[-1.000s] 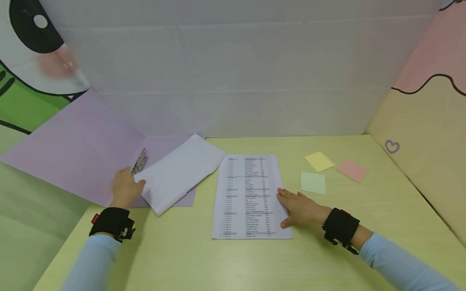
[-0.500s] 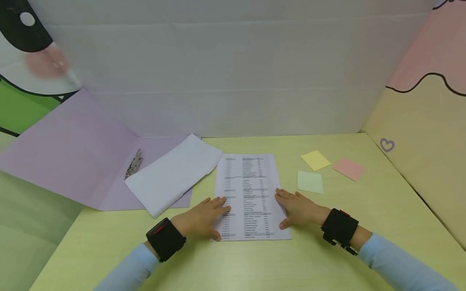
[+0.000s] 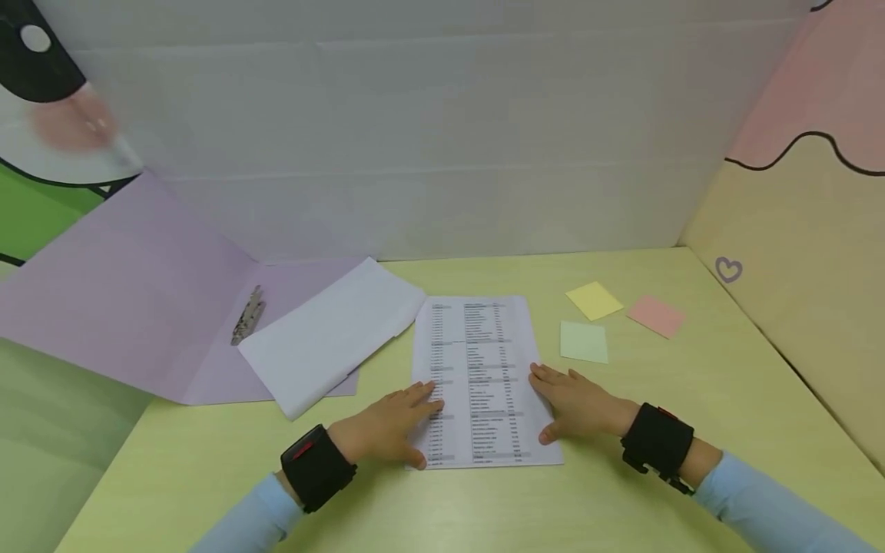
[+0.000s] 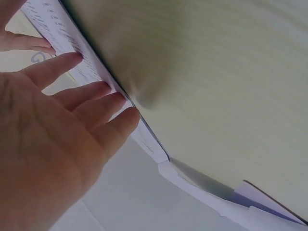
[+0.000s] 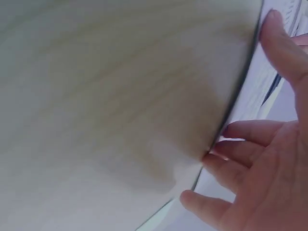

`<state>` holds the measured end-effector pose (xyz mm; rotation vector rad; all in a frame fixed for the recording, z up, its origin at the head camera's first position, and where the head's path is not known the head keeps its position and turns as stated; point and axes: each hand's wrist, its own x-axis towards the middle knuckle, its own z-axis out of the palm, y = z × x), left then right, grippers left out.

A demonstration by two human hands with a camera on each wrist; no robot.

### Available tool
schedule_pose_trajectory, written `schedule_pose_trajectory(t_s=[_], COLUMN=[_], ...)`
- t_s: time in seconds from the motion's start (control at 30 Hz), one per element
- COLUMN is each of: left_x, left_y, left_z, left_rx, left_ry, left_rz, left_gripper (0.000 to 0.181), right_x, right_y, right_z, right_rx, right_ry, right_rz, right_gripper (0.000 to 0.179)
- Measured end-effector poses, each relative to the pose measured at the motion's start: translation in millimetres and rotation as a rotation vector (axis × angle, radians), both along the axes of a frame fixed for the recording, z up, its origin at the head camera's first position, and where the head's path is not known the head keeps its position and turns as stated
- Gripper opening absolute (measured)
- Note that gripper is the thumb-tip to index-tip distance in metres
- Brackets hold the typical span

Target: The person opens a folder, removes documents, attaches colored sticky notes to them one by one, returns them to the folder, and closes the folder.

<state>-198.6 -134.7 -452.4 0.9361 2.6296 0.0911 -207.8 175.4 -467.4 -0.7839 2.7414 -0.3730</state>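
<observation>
A stack of printed sheets [image 3: 477, 384] with columns of text lies flat on the table in the head view. My left hand [image 3: 387, 425] rests on its lower left edge, fingers extended. On the right edge lies my right hand [image 3: 579, 403], its fingers also spread out. Both wrist views show fingertips touching the paper's edge; the left hand [image 4: 62, 139] and the right hand [image 5: 264, 168] grip nothing. Blank white sheets [image 3: 335, 334] lie slanted across an open purple folder [image 3: 159, 307], with the metal clip [image 3: 247, 316] at its fold.
Yellow [image 3: 594, 300], pink [image 3: 656, 316] and pale green sticky notes [image 3: 584, 342] lie on the pale table [image 3: 484, 514] to the right. A grey-white wall panel [image 3: 442, 153] rises behind the table. The folder's raised cover leans at the left side.
My left hand has left the clip and the blank sheets and come right to the printed stack's left edge. The right hand stays at the right edge. The view has shifted slightly.
</observation>
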Motion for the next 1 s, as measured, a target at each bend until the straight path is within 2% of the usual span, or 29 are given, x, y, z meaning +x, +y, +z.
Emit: schedule_pose_trajectory(t_s=[0.07, 0.13, 0.3, 0.4, 0.5, 0.57, 0.63, 0.73, 0.83, 1.0], left_x=[-0.1, -0.2, 4.1, 12.3, 21.7, 27.6, 32.9, 39.2, 43.1, 43.7], left_y=[1.3, 2.1, 6.4, 9.7, 12.4, 13.4, 14.0, 14.5, 13.5, 11.8], left_z=[1.5, 3.5, 10.8, 16.4, 20.2, 20.6, 20.2, 20.0, 20.0, 18.6], left_rx=[0.003, 0.012, 0.064, 0.087, 0.101, 0.11, 0.113, 0.12, 0.123, 0.131], left_ry=[-0.005, 0.002, 0.061, 0.081, 0.081, 0.084, 0.086, 0.088, 0.099, 0.134], left_rz=[-0.003, -0.009, -0.039, -0.042, -0.037, -0.038, -0.041, -0.048, -0.064, -0.093], left_gripper=[0.084, 0.08, 0.065, 0.061, 0.058, 0.056, 0.054, 0.053, 0.053, 0.052], right_x=[-4.1, -13.1, -54.8, -85.2, -111.3, -123.7, -132.6, -141.3, -150.7, -157.8], right_y=[-1, -1, 21, 42, 61, 72, 80, 89, 94, 94], right_z=[3.0, 9.4, 24.5, 22.7, 16.4, 12.0, 8.0, 1.9, -9.0, -16.5], right_rx=[-0.01, -0.072, -0.259, -0.283, -0.28, -0.255, -0.222, -0.19, -0.177, -0.167], right_ry=[0.019, 0.038, 0.122, 0.159, 0.147, 0.109, 0.067, 0.014, -0.024, 0.009], right_rz=[-0.034, -0.107, -0.316, -0.393, -0.48, -0.544, -0.591, -0.618, -0.635, -0.676], right_gripper=[0.088, 0.079, 0.054, 0.05, 0.052, 0.056, 0.053, 0.037, 0.038, 0.046])
